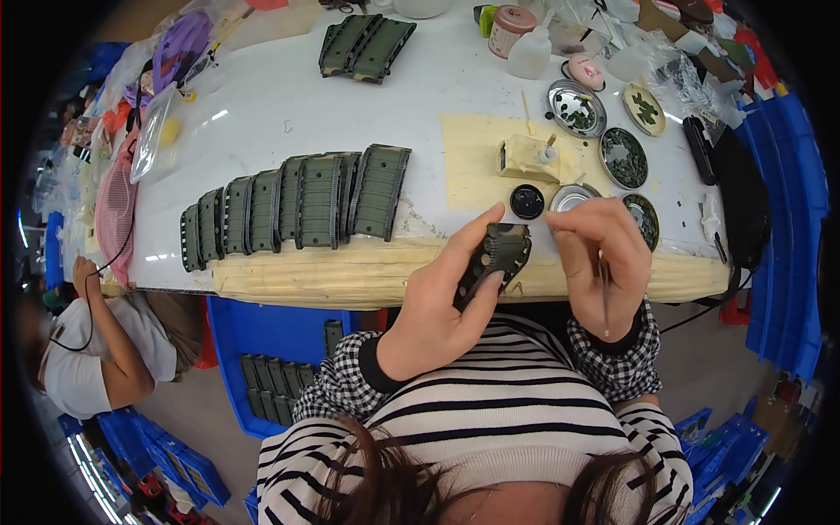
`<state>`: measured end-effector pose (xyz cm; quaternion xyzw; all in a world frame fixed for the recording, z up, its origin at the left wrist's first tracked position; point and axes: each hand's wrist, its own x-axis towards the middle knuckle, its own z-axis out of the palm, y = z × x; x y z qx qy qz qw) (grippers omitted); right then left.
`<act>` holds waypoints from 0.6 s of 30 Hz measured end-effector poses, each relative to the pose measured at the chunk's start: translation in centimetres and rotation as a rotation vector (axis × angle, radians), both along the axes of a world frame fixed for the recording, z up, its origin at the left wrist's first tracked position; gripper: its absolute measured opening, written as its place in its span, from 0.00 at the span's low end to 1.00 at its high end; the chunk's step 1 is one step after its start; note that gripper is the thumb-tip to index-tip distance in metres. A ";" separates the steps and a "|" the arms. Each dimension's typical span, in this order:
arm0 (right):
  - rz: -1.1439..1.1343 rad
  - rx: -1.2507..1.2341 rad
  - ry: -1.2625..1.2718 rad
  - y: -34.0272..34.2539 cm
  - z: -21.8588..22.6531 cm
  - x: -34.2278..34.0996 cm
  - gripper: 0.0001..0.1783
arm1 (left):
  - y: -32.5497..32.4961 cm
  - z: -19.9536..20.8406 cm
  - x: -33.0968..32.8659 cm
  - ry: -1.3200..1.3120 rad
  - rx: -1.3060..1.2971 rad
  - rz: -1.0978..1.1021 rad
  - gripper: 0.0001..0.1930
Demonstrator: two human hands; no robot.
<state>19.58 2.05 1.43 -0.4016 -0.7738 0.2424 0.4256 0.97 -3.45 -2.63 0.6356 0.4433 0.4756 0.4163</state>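
Observation:
My left hand (430, 306) is closed around a dark green camouflage casing (506, 249), tilted up near the table's front edge. Small round marks run along the casing's side. Just to its right, my right hand (604, 249) pinches a slender rod-like tool (605, 302) that points down toward the wrist; its exact kind is hard to make out. The right fingertips are close to the casing but apart from it. A round black cap or dish (527, 201) lies just beyond both hands. Left of them stands a row of ribbed green casings (319, 201).
Metal dishes (625, 157) with small dark green bits stand at the right, by a yellow-wrapped block (529, 160). More green casings (366, 45) lie at the back. Below the table, a blue crate (229, 350) holds several casings. Another person (114, 354) sits at the left.

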 end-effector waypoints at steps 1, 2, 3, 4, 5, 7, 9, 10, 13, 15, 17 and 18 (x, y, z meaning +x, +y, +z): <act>-0.027 -0.001 0.026 0.2 -0.2 0.2 0.14 | 0.0 0.2 0.0 -0.222 -0.166 -0.033 0.30; -0.054 -0.001 0.052 0.5 -0.5 0.5 0.14 | 0.1 0.5 0.0 -0.444 -0.333 -0.067 0.30; -0.082 -0.004 0.080 0.7 -0.7 0.7 0.14 | 0.2 0.8 -0.1 -0.664 -0.503 -0.103 0.29; -0.053 -0.004 0.053 0.8 -0.7 0.9 0.15 | 0.4 0.8 -0.1 -0.732 -0.514 -0.123 0.28; -0.022 -0.016 0.046 0.8 -0.5 0.9 0.15 | 0.4 0.6 -0.2 -0.839 -0.550 -0.147 0.27; 0.037 -0.044 0.030 0.5 -0.2 0.5 0.16 | 0.6 -0.1 -0.5 -1.056 -0.626 -0.199 0.24; 0.058 -0.011 0.005 0.4 -0.5 0.3 0.18 | 0.5 -0.2 -0.5 -0.986 -0.607 -0.172 0.24; 0.071 0.002 -0.006 0.4 -0.5 0.1 0.18 | 0.5 -0.2 -0.3 -0.960 -0.591 -0.157 0.24; 0.103 0.013 -0.014 0.5 -0.3 0.1 0.14 | 0.5 -0.1 -0.3 -0.952 -0.594 -0.145 0.24; 0.112 0.036 0.030 1.0 -0.3 0.8 0.13 | 0.5 -0.2 -0.4 -1.022 -0.633 -0.176 0.24; 0.098 0.042 0.030 1.6 0.3 1.5 0.17 | 0.6 -1.1 -0.7 -1.143 -0.692 -0.237 0.25; 0.087 0.044 0.027 1.7 0.6 1.7 0.20 | 0.7 -1.4 -0.7 -1.205 -0.724 -0.270 0.26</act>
